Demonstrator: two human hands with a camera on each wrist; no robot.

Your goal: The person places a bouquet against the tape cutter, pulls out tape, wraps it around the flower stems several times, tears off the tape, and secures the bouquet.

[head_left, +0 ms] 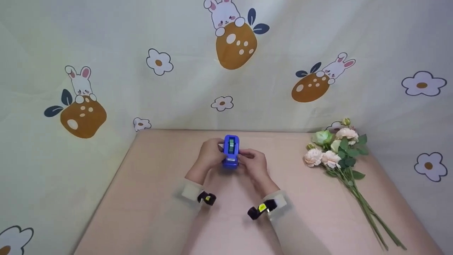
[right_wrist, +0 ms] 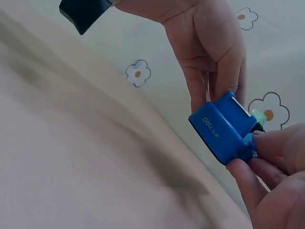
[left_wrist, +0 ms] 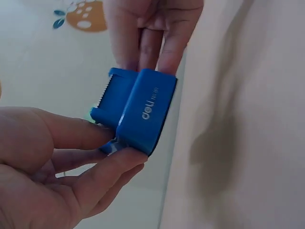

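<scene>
A small blue tape dispenser [head_left: 230,162] is held up above the far part of the table, with a green tape roll [head_left: 231,145] in its top slot. My left hand [head_left: 211,154] grips its left side, thumb and fingers at its edge in the left wrist view. On the opposite side, my right hand [head_left: 255,163] pinches the dispenser between thumb and fingers. A serrated cutter [left_wrist: 105,93] runs along one end, beside a face lettered "deli". In the right wrist view, a bit of pale green tape [right_wrist: 259,117] shows behind the cutter.
A bunch of flowers with pale pink blooms [head_left: 313,157] and long green stems [head_left: 368,205] lies on the right of the table [head_left: 148,198]. Behind the table hangs a cloth [head_left: 184,85] printed with rabbits and flowers. Each wrist wears a black camera mount [head_left: 262,209].
</scene>
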